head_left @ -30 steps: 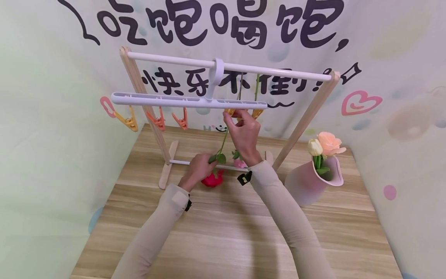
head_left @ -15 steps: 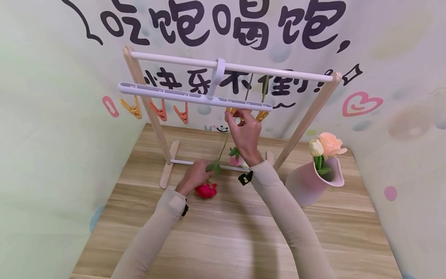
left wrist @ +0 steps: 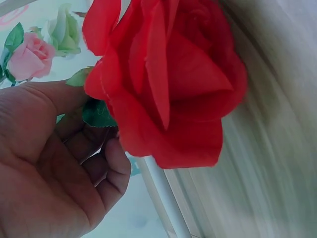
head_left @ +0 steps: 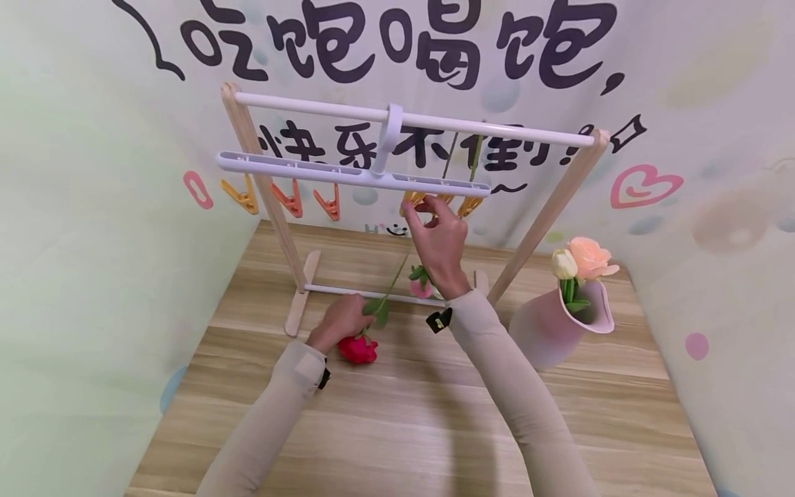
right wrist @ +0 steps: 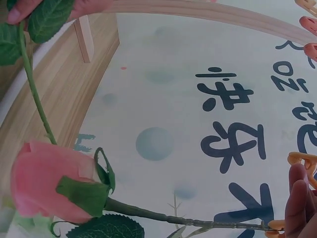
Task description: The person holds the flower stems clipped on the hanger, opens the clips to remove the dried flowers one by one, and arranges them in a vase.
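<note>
Left hand (head_left: 341, 321) and right hand (head_left: 441, 241) at work on a hanger (head_left: 348, 174) suspended from the upper white rod (head_left: 484, 128) of a wooden rack standing on a wood-grain table (head_left: 397, 428). The left hand, low and in front of the rack's lower bar, has its fingers curled round the stem of a red rose (head_left: 358, 350) close below the bloom, beside green leaves (head_left: 381, 313); the bloom lies on the near side of the hand, above the table. The stem slants up from it toward the right hand; whether its far end sits in a clip cannot be told. The right hand is raised beneath the hanger, thumb and fingers pinching a yellow clip (head_left: 412, 199). A second yellow clip (head_left: 470, 205) hangs at the hanger's right end; on the opposite half hang a third yellow clip (head_left: 240, 195), outermost, and two orange clips (head_left: 287, 200). A pink rose (head_left: 420, 286) hangs bloom downward near the right forearm, with a pale flower (left wrist: 64, 32) beside it in the left wrist view. At right, a pinkish vase (head_left: 540, 331) bears a peach bloom (head_left: 590, 257) and a cream bud (head_left: 564, 264). Behind, large black characters (head_left: 335, 41) mark the pale wall.
</note>
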The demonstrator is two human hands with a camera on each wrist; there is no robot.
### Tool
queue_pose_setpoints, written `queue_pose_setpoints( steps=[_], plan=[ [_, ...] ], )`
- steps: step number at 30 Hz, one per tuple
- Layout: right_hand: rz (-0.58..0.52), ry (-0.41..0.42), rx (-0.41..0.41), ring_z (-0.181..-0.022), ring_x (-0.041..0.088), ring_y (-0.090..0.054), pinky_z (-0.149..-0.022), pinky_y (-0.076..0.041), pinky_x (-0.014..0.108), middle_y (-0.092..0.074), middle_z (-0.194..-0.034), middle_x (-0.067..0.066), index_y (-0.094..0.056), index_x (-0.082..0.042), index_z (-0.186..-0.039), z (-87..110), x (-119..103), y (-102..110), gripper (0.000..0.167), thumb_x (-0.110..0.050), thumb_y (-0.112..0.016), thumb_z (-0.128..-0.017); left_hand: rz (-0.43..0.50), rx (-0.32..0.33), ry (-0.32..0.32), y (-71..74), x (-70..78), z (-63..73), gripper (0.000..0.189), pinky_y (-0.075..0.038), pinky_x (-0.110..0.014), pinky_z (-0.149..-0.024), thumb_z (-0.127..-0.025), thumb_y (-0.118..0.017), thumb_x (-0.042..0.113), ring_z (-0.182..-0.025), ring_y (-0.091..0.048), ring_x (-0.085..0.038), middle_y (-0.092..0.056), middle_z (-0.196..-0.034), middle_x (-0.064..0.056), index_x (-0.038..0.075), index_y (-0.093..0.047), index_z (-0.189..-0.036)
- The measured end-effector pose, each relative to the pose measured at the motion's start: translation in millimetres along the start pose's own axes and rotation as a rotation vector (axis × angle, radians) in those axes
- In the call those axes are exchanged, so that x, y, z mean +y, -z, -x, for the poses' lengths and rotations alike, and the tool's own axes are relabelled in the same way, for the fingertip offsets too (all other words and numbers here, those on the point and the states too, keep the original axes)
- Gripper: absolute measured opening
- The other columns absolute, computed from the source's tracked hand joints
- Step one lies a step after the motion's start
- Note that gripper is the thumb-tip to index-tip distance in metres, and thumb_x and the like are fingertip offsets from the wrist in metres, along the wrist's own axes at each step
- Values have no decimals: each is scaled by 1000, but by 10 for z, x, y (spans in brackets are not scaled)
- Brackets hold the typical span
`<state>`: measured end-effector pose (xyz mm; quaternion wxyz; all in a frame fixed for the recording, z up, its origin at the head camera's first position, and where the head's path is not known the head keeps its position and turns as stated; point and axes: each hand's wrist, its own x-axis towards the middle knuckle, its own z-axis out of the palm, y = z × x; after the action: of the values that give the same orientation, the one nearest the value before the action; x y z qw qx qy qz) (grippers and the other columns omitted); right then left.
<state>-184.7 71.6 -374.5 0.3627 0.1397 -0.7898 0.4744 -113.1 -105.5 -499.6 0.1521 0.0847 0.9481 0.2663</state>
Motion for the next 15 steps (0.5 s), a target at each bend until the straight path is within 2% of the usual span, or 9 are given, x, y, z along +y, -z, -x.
queue_pose_setpoints(
  steps=[6, 15],
  plan=[
    [-5, 1, -7, -55, 16, -65, -53, -50, 21, -76, -86, 10, -72, 0, -101, 67, 7, 23, 31, -29, -74, -89, -32, -31, 17, 3, -41, 41, 30, -37, -25, -48, -89, -72, 20, -54, -51, -13, -50, -58, 2, 13, -54, -66],
    [-26, 52, -55, -54, 18, -65, -53, -54, 32, -75, -85, 13, -70, 4, -102, 340, 104, 111, 28, -21, -74, -89, -29, -56, -4, 49, -61, 118, 25, -36, -26, -54, -87, -75, 19, -62, -48, -15, -48, -65, 1, 11, -56, -74]
  ],
)
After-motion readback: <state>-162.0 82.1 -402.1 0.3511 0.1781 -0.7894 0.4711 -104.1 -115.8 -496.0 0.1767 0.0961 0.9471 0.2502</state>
